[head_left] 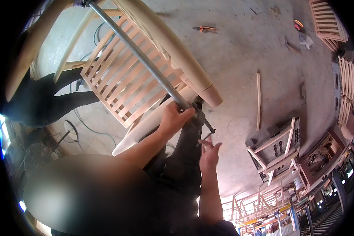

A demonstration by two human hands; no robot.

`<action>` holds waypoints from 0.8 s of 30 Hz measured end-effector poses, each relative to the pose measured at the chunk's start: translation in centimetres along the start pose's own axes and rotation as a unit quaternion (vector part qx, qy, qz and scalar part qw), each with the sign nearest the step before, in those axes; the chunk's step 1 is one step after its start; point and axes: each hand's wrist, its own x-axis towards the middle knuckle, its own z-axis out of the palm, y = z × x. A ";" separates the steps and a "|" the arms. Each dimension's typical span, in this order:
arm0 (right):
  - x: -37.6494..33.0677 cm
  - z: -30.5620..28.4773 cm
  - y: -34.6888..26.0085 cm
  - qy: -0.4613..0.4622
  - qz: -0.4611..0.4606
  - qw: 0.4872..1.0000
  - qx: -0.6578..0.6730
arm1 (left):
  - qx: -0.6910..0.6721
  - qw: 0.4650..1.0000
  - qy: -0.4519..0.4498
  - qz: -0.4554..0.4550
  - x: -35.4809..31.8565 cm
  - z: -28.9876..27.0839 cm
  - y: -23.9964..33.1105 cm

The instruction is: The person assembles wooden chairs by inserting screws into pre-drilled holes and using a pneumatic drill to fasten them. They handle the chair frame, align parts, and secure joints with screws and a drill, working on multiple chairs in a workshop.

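Grey metal clamp lies across wooden chair, screw end between both hands. Likely heavy, stiff, hard to damage; bare pipe probably slick, so best held with full wrap near screw end. Left hand wrapped round that end; right hand at handle, cannot tell whether closed on it. Count: one clamp, one chair beneath; on floor, one pliers, one long stick.

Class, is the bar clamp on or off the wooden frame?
On: the metal bar clamp lies across the slatted wooden frame, left hand gripping its near end, right hand at its handle. Tightness: cannot tell.
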 end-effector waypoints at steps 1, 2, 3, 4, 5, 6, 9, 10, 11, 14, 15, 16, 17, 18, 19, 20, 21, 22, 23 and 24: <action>1.0 0.3 0.0 -0.002 0.041 0.998 0.053 | -0.010 1.000 0.007 -0.004 -0.1 0.0 0.0; 2.8 0.2 -0.6 0.026 0.088 0.986 0.139 | -0.010 1.000 0.006 -0.008 -0.3 0.2 0.0; 5.0 0.0 -1.3 0.052 0.133 0.964 0.226 | -0.007 1.000 0.006 -0.009 -0.2 0.2 0.0; 6.8 -0.3 -2.3 0.043 0.098 0.969 0.225 | -0.004 1.000 0.007 -0.011 -0.2 0.0 -0.1; 8.3 -0.9 -3.5 0.036 0.061 0.972 0.224 | 0.001 1.000 0.001 -0.007 -0.2 -0.2 -0.2; 8.8 -1.1 -4.0 0.031 0.024 0.974 0.222 | 0.004 1.000 -0.006 -0.003 -0.2 -0.4 -0.2; 2.6 1.2 -4.9 0.004 -0.166 0.984 0.062 | 0.004 1.000 0.014 0.004 0.1 -0.1 -0.3; 1.0 0.8 -3.2 0.013 -0.174 0.982 0.077 | 0.003 1.000 0.027 0.002 -0.1 0.1 -0.3; 0.1 0.2 -1.0 0.010 -0.155 0.988 0.024 | 0.015 0.999 0.030 0.008 -0.1 0.3 -0.2; -0.2 0.2 1.7 0.054 -0.009 0.998 0.036 | 0.028 0.998 0.049 0.008 0.0 0.7 -0.4; 1.3 0.3 1.3 0.070 0.054 0.989 0.116 | 0.028 0.998 0.049 0.000 0.1 0.7 -0.5; 3.0 0.8 0.8 0.087 0.113 0.969 0.200 | 0.031 0.999 0.044 -0.006 0.3 0.7 -0.5; 5.1 0.5 -0.4 0.084 0.145 0.960 0.222 | 0.033 0.999 0.038 -0.017 0.6 0.6 -0.3; 7.3 -0.5 -2.0 0.081 0.175 0.950 0.246 | 0.037 0.998 0.030 -0.028 0.6 0.6 -0.1; 8.3 -1.2 -3.0 0.079 0.206 0.938 0.267 | 0.037 0.998 0.023 -0.040 0.6 0.7 0.1; 8.5 -1.4 -3.3 0.050 0.124 0.969 0.209 | 0.077 0.995 0.031 -0.052 0.4 0.8 1.1; 8.2 -1.2 -4.0 0.021 0.043 0.988 0.148 | 0.075 0.996 0.037 -0.036 0.5 1.0 1.1; 7.9 -0.9 -4.6 -0.008 -0.039 0.996 0.085 | 0.074 0.996 0.043 -0.020 0.7 1.1 1.0; 7.5 -0.6 -4.9 0.026 -0.058 0.998 0.031 | 0.072 0.996 0.049 -0.004 0.9 1.3 0.8; 6.8 0.3 -5.4 0.057 -0.075 0.995 -0.025 | 0.069 0.994 0.082 0.019 0.9 1.7 0.4</action>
